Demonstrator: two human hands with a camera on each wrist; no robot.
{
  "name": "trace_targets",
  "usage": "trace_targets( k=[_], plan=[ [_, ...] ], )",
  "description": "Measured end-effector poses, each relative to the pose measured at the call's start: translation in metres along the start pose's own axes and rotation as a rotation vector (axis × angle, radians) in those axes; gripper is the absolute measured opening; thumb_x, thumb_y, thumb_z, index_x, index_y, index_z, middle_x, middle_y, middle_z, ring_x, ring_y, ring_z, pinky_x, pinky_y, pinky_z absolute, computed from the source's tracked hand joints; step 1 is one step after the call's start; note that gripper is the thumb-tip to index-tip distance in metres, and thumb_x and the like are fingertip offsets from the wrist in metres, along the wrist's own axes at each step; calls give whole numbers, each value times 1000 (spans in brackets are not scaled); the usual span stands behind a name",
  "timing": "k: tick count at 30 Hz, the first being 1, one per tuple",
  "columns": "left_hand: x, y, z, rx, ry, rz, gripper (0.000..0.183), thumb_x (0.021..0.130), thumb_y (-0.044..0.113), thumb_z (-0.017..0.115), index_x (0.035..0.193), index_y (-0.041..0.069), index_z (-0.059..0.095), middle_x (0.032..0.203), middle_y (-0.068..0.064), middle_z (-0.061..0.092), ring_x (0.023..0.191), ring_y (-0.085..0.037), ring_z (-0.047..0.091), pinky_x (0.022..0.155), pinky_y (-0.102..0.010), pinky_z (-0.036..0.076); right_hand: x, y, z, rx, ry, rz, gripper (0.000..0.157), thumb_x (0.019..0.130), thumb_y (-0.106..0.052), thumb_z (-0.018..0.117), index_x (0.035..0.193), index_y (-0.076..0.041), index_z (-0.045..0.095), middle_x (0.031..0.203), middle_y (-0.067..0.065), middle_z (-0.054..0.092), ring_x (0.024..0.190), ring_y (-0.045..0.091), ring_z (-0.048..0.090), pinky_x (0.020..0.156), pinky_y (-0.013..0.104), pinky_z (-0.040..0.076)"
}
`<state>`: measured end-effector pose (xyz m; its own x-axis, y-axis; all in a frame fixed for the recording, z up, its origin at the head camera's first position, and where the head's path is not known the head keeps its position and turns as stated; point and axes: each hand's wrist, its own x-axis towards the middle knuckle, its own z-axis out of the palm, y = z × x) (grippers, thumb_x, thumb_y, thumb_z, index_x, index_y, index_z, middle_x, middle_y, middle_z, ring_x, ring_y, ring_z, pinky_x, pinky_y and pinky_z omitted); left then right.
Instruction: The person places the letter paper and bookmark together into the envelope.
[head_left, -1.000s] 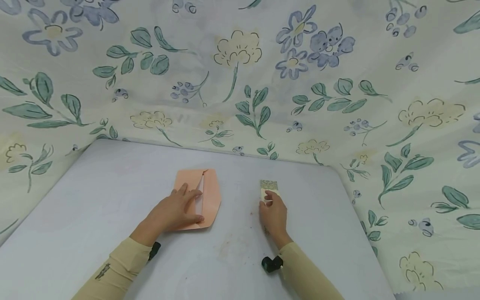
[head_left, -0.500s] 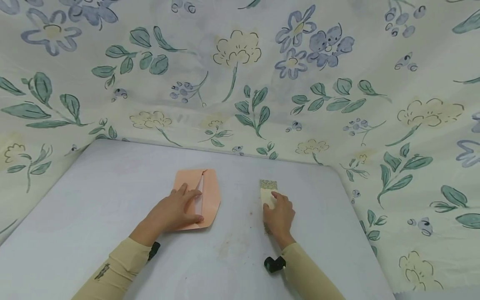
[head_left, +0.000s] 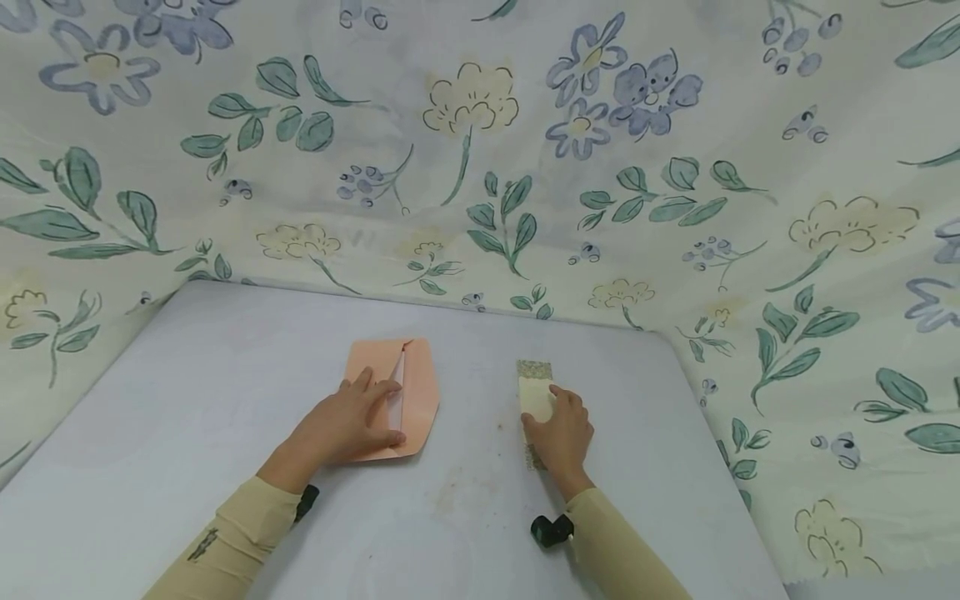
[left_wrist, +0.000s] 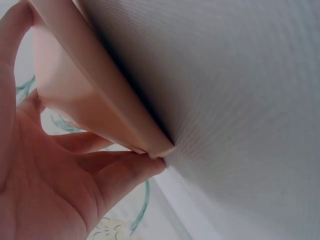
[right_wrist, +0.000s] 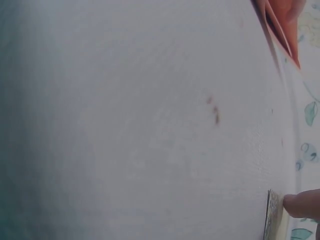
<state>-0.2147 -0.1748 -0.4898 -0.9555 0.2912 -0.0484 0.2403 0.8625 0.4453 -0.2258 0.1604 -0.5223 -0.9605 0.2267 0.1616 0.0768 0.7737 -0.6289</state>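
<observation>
A peach paper envelope point(head_left: 422, 392) lies on the table in the head view, a long opening with white inside running along it. My left hand point(head_left: 341, 425) rests on its left part with fingers spread, thumb and index tips beside the opening. In the left wrist view the fingers point(left_wrist: 132, 172) touch the envelope's edge near a corner. Right of it lies a narrow cream strip point(head_left: 534, 398) with speckled, glittery ends. My right hand point(head_left: 562, 433) holds it, thumb at its left side and index finger at its right edge. The right wrist view shows one fingertip point(right_wrist: 295, 204) against the strip.
The white table point(head_left: 465, 517) carries faint brownish smudges between the hands. Behind it hangs a floral cloth point(head_left: 450, 167), which also runs along both sides. A black wrist device point(head_left: 551, 531) sits by the right cuff.
My right hand has shifted slightly right and its fingers have moved to the strip's right side, showing more of the cream middle. The left hand stays on the envelope.
</observation>
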Motion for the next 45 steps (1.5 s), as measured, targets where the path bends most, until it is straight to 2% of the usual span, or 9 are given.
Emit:
trace_targets(
  k=[9,18,22,27,35,40,45],
  plan=[
    [0,-1,0,6,2,0,87,80,66,75,148,17,51,157,-37,27,134,-68,32,99,-73,39,1,-5,1,15,4,-1,63,84,-21,83,139,-5,59,138,24,53,123,43,51,103,60,35],
    [0,-2,1,3,0,-2,88,79,67,75,148,17,51,157,-37,27,134,-68,31,99,-73,39,5,-3,4,131,-38,23,63,84,-13,82,141,-3,56,145,25,42,131,41,39,104,54,41],
    [0,-1,1,8,4,2,88,80,66,76,148,16,51,157,-37,28,134,-68,32,100,-72,39,7,-2,4,140,-52,36,65,84,-13,83,141,-1,55,149,25,39,136,43,36,107,54,40],
    [-1,0,-1,7,4,2,87,80,65,77,147,16,52,157,-38,28,134,-68,32,99,-72,40,8,1,4,124,-83,52,64,85,-16,82,141,0,55,146,27,45,134,44,40,107,55,40],
    [-1,0,0,13,3,-4,87,80,65,77,148,16,52,157,-38,28,134,-68,32,99,-72,40,11,7,2,115,-129,30,62,87,-20,81,140,0,55,132,27,55,123,41,54,104,54,43],
    [-1,0,1,7,3,-5,88,80,65,77,148,16,52,157,-38,28,134,-68,32,100,-72,39,12,9,-2,118,-131,15,58,88,-20,79,138,0,57,132,26,59,124,43,55,104,55,43],
    [0,-1,1,7,2,-2,88,80,66,76,148,16,51,157,-38,27,134,-68,32,100,-72,39,15,11,-5,128,-129,36,51,91,-18,76,136,-1,60,137,24,59,131,43,53,107,54,42]
  ],
)
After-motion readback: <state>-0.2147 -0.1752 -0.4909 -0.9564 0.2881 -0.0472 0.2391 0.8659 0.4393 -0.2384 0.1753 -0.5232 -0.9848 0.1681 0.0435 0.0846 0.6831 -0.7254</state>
